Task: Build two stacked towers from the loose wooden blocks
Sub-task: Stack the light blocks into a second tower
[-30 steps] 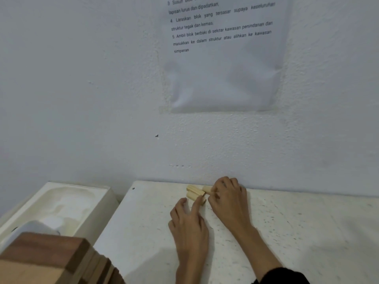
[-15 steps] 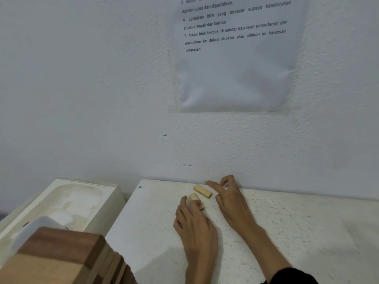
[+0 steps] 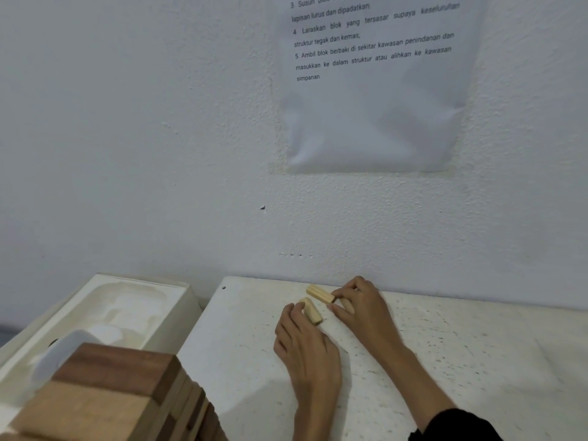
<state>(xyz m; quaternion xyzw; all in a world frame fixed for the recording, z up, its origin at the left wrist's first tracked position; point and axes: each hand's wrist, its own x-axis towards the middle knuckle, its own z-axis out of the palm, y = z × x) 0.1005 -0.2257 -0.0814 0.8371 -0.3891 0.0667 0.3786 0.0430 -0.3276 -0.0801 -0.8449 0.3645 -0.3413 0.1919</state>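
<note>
Two pale wooden blocks lie on the white speckled table [image 3: 445,361] near the wall. My right hand [image 3: 362,308] pinches the right end of the far block [image 3: 319,293]. A further pale block [image 3: 347,305] shows partly under its fingers. My left hand [image 3: 307,348] holds the near block [image 3: 311,310], its fingertips curled over the block's left side. A stacked tower of light and dark wooden blocks [image 3: 105,399] stands at the lower left, close to the camera and blurred.
A white moulded tray [image 3: 127,310] sits left of the table, beyond a gap. The white wall rises just behind the blocks, with a printed instruction sheet [image 3: 372,90] taped on it. Bare tabletop stretches to the right.
The blocks, bunched together a second ago, now lie apart. My right hand has moved from open fingers onto the far block's end. My left hand stays on the near block.
</note>
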